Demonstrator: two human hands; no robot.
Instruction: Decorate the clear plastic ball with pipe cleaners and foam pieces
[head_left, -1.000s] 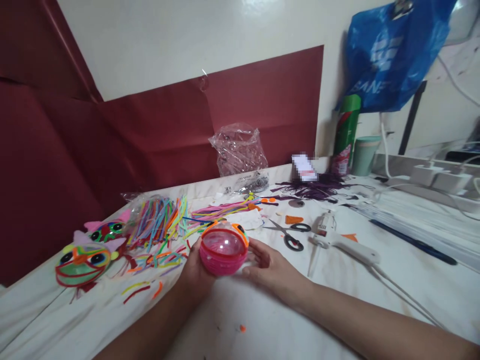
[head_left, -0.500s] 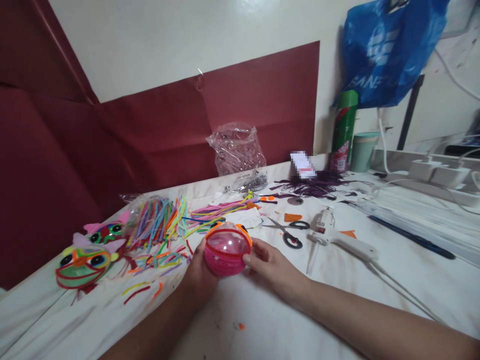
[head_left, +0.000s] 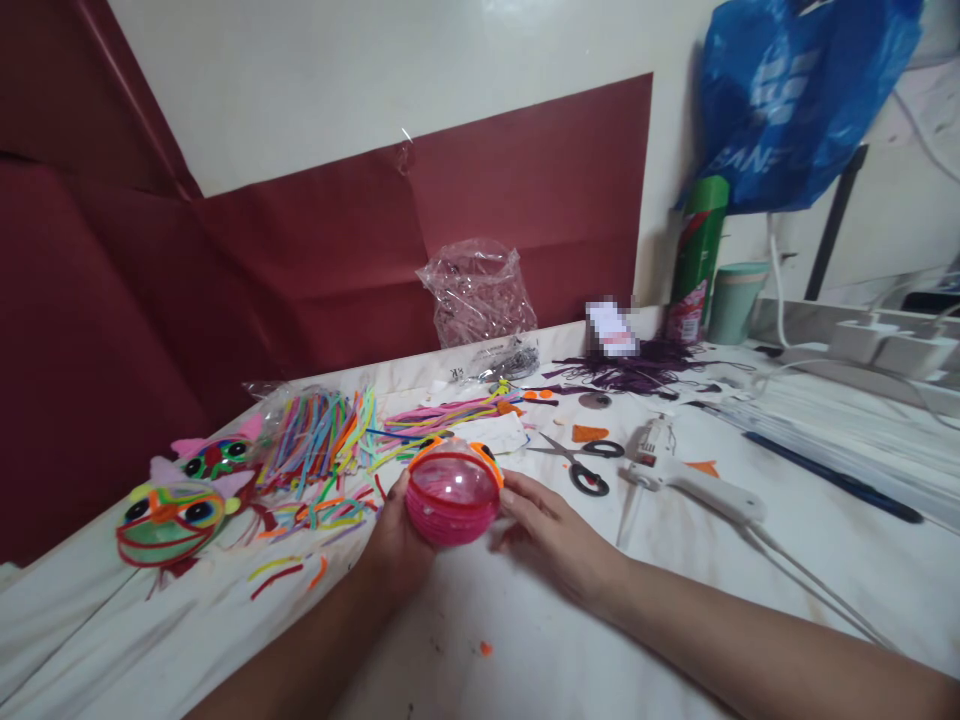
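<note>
Pink-and-clear ball (head_left: 454, 505), one, held over the table (head_left: 450, 625), short of its back edge. Two decorated figures (head_left: 171, 530) by the left edge, rear one partly hidden. Left hand (head_left: 397, 545) cups the ball, fingers mostly unseen; right hand (head_left: 555, 535), bent inward, grips its other side. One scissors (head_left: 574, 465); one glue gun (head_left: 709, 492), cord (head_left: 817, 587) lost behind right forearm (head_left: 720, 620).

One pink ball (head_left: 454, 505), two eared figures (head_left: 171, 538)

A craft corner at a marbled table (head_left: 540, 665): glue gun (head_left: 709, 493), scissors (head_left: 574, 462), colourful pipe cleaners (head_left: 315, 435)
</note>
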